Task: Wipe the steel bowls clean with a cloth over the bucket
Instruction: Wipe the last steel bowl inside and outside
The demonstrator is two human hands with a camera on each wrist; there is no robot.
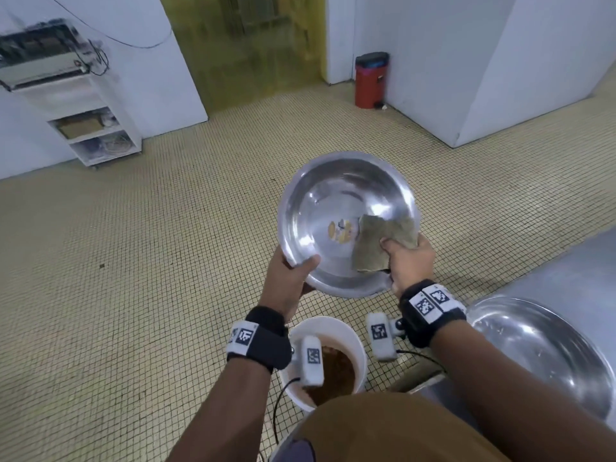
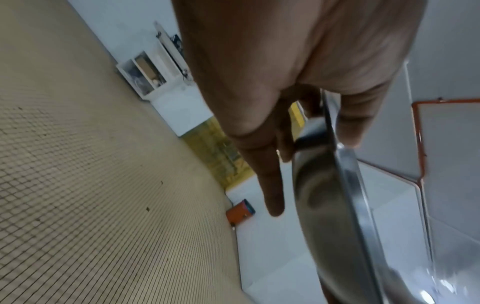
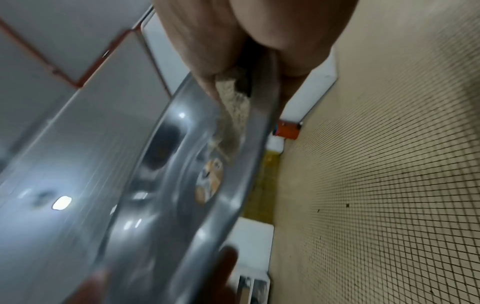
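Two hands hold one steel bowl (image 1: 336, 211) above the bucket (image 1: 328, 331): your left hand (image 1: 288, 278) grips its near-left rim, your right hand (image 1: 408, 260) presses the cloth (image 1: 376, 241) inside at the right. The bowl tilts its opening towards you. The left wrist view shows the rim (image 2: 348, 185) pinched between thumb and fingers. The right wrist view shows the cloth (image 3: 233, 107) pinched against the rim.

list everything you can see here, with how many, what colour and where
Round steel bowl: one, silver with an orange sticker inside, held tilted above the floor.
Rough cloth: one, grey-brown, against the bowl's inner right wall.
White plastic bucket: one, brown slop inside, on the floor below the hands.
Second steel bowl: one, silver, on the steel counter at right.
Red pedal bin: one, black lid, far wall.
White shelf unit: one, far left.
Left hand: grip on the bowl's rim.
Right hand: grip on the cloth.
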